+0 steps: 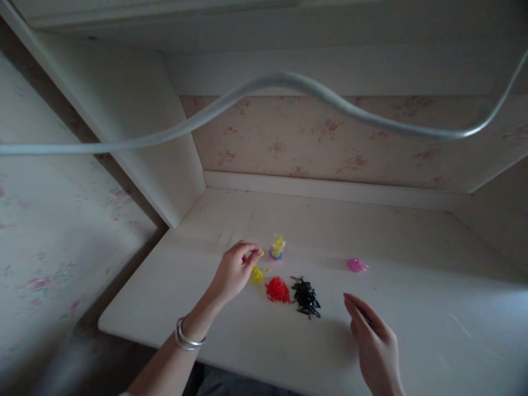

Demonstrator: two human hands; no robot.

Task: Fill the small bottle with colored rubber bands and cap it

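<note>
My left hand [238, 270] pinches a small yellow band [261, 253] between thumb and fingertips, above a pile of yellow bands [256, 275] that it partly hides. Beside that pile lie a heap of small red bands [278, 290] and a looser heap of black bands [306, 297]. Just beyond my left fingertips stands a small clear container [278, 247] with yellow pieces inside and a blue and pink base. My right hand [373, 341] is over the table to the right of the black heap, its fingers pressed together; whether anything is between them I cannot make out.
A shiny pink object [357, 265] lies on the white table [412, 247] to the right. A pale cable [284, 81] crosses the upper view close to the camera. White panels [165, 126] and a flowered back wall [280, 143] enclose the table; its front edge is close to me.
</note>
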